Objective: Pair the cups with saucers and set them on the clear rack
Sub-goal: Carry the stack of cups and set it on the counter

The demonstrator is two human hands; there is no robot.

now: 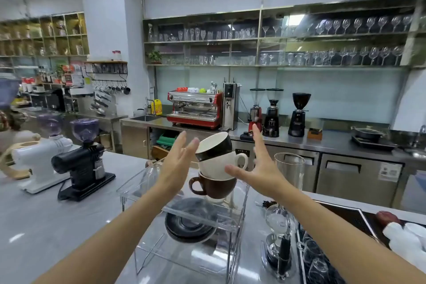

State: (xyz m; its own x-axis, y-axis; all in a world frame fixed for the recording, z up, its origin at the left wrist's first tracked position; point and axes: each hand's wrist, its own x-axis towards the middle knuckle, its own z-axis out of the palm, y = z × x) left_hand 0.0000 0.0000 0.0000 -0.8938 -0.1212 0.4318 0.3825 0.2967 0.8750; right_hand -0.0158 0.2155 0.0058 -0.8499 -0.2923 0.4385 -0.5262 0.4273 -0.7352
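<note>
Three cups stand stacked on the top of the clear rack (239,193). A brown cup (214,185) is at the bottom, a white cup (221,165) sits in it, and a tilted dark cup (213,146) with a cream inside leans on top. Dark saucers (190,223) lie stacked under the rack's top shelf. My left hand (178,161) is spread just left of the stack, its fingertips near the dark cup's rim. My right hand (258,168) is spread on the right, its thumb crossing in front of the white cup. Neither hand grips anything.
Two coffee grinders, one white (39,157) and one black (85,163), stand on the counter at the left. A glass siphon brewer (280,226) and a tall glass cylinder (289,168) stand right of the rack. Small glasses (315,258) sit on a dark tray at the lower right.
</note>
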